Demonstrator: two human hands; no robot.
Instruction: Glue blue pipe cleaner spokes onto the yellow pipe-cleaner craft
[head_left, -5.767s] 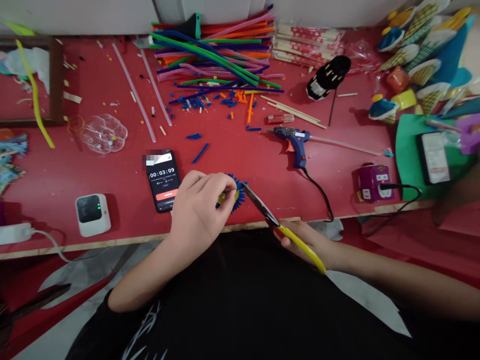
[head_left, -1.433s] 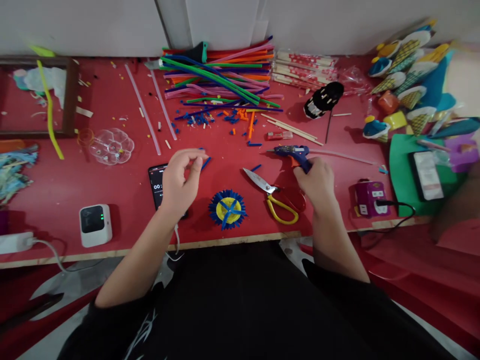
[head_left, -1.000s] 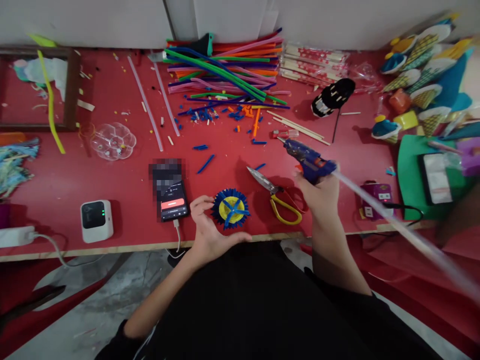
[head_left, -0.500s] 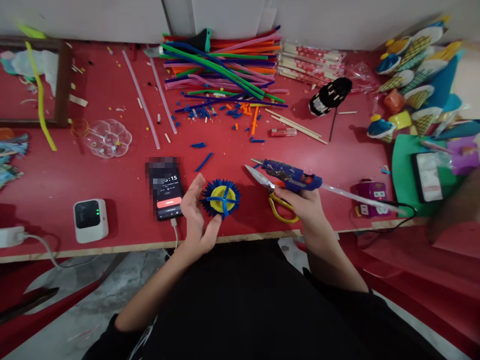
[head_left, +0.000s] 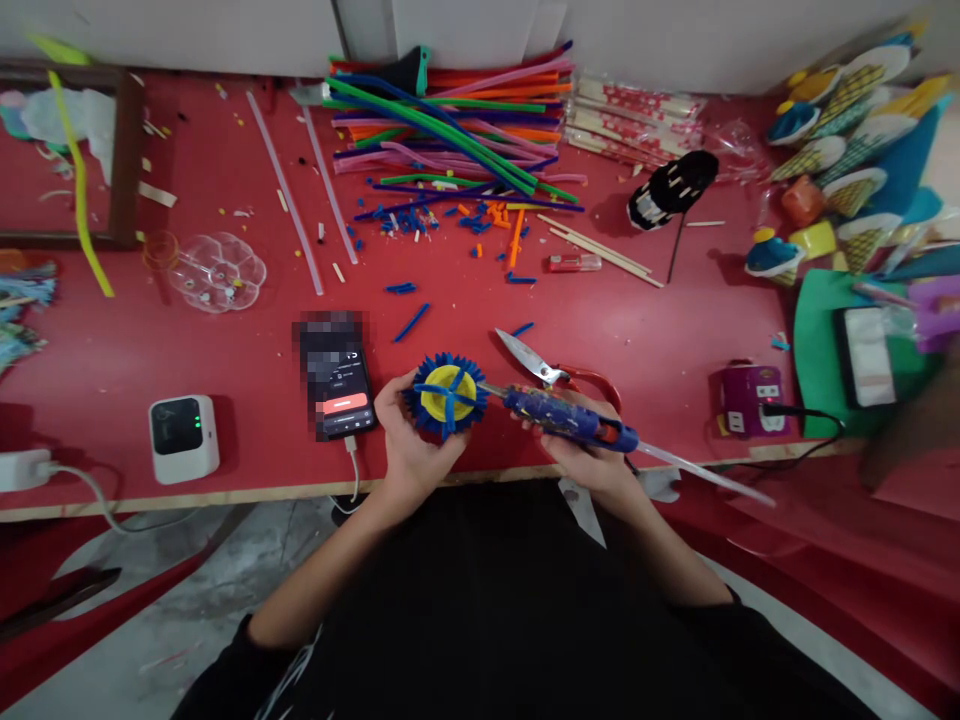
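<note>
Here my left hand (head_left: 409, 450) grips the round yellow disc fringed with blue pipe-cleaner bits (head_left: 446, 395), just right of the black smartphone (head_left: 337, 378); my right hand (head_left: 589, 460) clasps the blue glue gun (head_left: 562, 418), nozzle touching the disc's right edge.

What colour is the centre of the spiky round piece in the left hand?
Yellow, crossed by blue strips, on the round blue-fringed craft piece; head view.

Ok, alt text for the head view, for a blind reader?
A person's left hand holds a round blue-and-yellow spiky disc at the near edge of a red table while the right hand points a blue glue gun at its right side. Scissors lie just behind the gun, a phone left of the disc, and coloured sticks are piled at the back.
</note>
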